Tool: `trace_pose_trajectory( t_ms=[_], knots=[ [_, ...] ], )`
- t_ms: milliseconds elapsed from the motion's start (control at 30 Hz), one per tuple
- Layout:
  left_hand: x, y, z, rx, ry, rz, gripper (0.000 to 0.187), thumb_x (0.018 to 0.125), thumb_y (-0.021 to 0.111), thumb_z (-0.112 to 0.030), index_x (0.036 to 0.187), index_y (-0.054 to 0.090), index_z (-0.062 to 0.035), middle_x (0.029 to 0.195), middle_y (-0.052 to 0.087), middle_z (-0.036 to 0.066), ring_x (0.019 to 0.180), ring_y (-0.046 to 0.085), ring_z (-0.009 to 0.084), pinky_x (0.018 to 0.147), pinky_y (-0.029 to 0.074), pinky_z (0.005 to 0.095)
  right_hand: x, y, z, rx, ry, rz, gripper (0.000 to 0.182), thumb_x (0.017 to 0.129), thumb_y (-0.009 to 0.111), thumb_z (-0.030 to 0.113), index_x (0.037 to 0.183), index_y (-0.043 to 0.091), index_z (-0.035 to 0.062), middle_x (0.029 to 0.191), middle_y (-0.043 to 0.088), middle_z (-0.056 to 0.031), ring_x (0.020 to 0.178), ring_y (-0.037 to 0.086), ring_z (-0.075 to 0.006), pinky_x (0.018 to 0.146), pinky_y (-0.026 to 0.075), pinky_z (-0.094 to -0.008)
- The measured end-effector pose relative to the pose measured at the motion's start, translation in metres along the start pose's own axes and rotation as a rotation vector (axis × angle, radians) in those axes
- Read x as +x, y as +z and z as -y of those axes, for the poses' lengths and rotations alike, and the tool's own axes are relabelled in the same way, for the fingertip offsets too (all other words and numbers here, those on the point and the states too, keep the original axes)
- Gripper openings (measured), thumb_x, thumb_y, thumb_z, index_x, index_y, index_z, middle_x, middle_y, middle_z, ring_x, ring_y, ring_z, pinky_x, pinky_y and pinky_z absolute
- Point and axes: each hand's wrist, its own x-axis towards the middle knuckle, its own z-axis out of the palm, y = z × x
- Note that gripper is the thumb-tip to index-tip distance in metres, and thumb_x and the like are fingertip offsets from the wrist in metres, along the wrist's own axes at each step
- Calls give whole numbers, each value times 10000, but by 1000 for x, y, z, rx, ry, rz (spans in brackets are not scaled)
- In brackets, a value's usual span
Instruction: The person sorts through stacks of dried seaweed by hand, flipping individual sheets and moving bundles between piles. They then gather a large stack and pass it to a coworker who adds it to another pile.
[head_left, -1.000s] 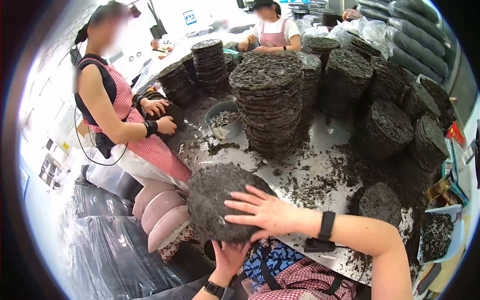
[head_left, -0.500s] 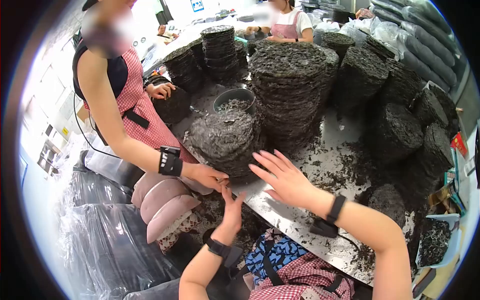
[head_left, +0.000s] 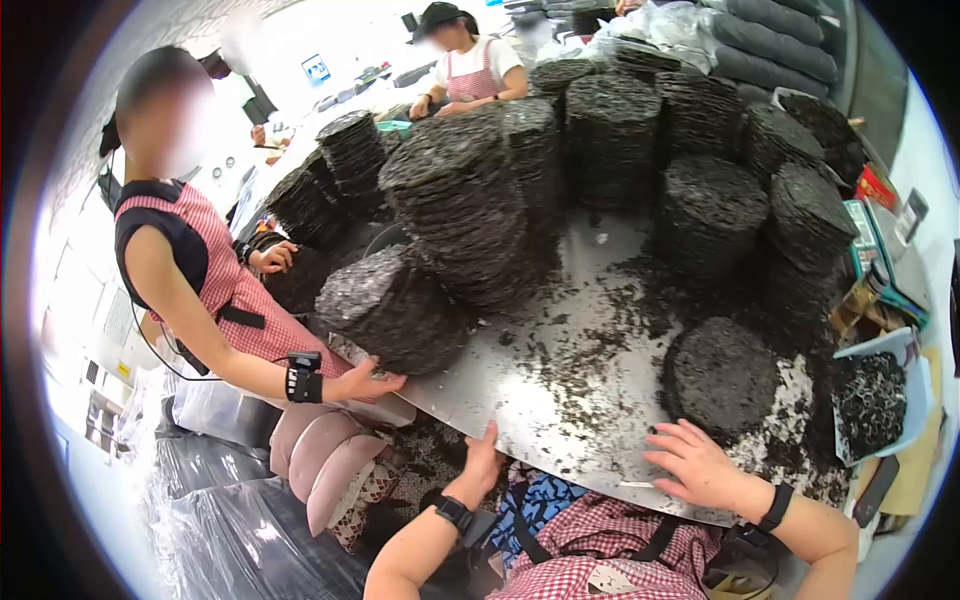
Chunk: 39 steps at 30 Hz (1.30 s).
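My left hand (head_left: pixel 482 464) is at the front edge of the metal table (head_left: pixel 520 400), thumb up, holding nothing that shows. Farther right, my right hand (head_left: pixel 692 462) lies over the table with its fingers spread and nothing in them. Just beyond it sits a low round stack of dark sheets (head_left: pixel 722 375). To the left, a co-worker's hand (head_left: pixel 365 382) touches the base of a leaning stack of dark sheets (head_left: pixel 385 305). Dark crumbs (head_left: pixel 580 365) are scattered across the metal.
Tall stacks of dark round sheets (head_left: pixel 460 200) stand along the back and right. A light blue bin (head_left: pixel 880 400) with dark scraps is at the right edge. One co-worker (head_left: pixel 200 260) stands at left, another (head_left: pixel 475 70) across the table. Plastic-wrapped bags (head_left: pixel 250 530) lie lower left.
The view has turned toward the right. My right hand has moved away from the leaning stack to near the low stack. My left hand has parted from the co-worker's hand.
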Motion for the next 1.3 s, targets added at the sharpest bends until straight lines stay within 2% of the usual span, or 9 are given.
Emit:
trace_pose_trajectory(
  t_ms=[467, 500, 700, 767, 867, 1067, 1100, 1200, 1300],
  knots=[
    [10, 9, 18, -53, 37, -194, 445, 973, 567, -329, 1334, 441, -101, 1241, 586, 44, 1102, 579, 207, 908, 501, 430, 68, -35, 9, 33, -517, 231, 450, 866, 651, 268, 1244, 536, 53, 1233, 582, -115, 1204, 521, -279, 1057, 380, -448],
    [24, -4, 31, -56, 86, -126, 751, 913, 654, -366, 1420, 173, -90, 1314, 508, 129, 1131, 560, 252, 877, 516, 440, 80, -34, 11, 42, -559, 232, 444, 851, 666, 253, 1227, 544, 52, 1218, 591, -114, 1186, 531, -284, 1040, 395, -445],
    [13, 25, 35, 111, 266, -348, 716, 927, 623, -417, 1370, 240, -4, 1315, 475, 160, 1200, 496, 220, 985, 433, 348, 161, -3, 37, 138, -723, 262, 397, 835, 673, 205, 1174, 557, 36, 1130, 614, -139, 1100, 567, -316, 982, 432, -424],
    [30, 23, 53, -57, 329, -283, 762, 918, 652, -374, 1401, 197, 1, 1322, 461, 184, 1199, 493, 205, 992, 426, 329, 188, 18, 44, 179, -761, 309, 361, 824, 662, 163, 1145, 560, 33, 1105, 615, -144, 1081, 569, -328, 957, 446, -422],
    [77, 26, 131, -573, 499, 104, 498, 1013, 397, -290, 1403, 272, -6, 1332, 482, 167, 1203, 503, 286, 1013, 427, 343, 221, 48, 57, 160, -817, 303, 340, 819, 647, 129, 1137, 569, 36, 1098, 621, -155, 1071, 576, -335, 925, 466, -424],
    [36, 10, 78, 1082, 561, -204, 346, 934, 405, -174, 1236, 533, -62, 1250, 547, 135, 1153, 538, 202, 912, 473, 375, 282, 96, 77, 148, -749, 273, 349, 825, 646, 163, 1150, 596, 46, 1151, 626, -142, 1117, 559, -332, 961, 448, -427],
    [51, -1, 101, 796, 769, -240, 355, 897, 548, -193, 1216, 535, -38, 1172, 585, 222, 1079, 570, 366, 897, 457, 431, 290, 104, 80, 131, -754, 256, 359, 820, 655, 166, 1154, 595, 48, 1158, 623, -148, 1124, 557, -338, 966, 444, -432],
    [24, 12, 70, 909, 736, -306, 332, 904, 548, -177, 1212, 544, -54, 1189, 581, 216, 1116, 556, 345, 898, 459, 411, 312, 139, 79, 50, -739, 241, 374, 821, 667, 211, 1160, 603, 66, 1171, 619, -123, 1195, 519, -306, 1058, 372, -453],
    [105, 6, 149, 715, 806, -386, 376, 911, 538, -119, 1273, 481, -31, 1262, 530, 196, 1155, 522, 328, 938, 444, 387, 333, 169, 83, -80, -750, 246, 381, 802, 692, 239, 1145, 624, 88, 1158, 621, -76, 1256, 474, -259, 1154, 233, -496]
  ],
)
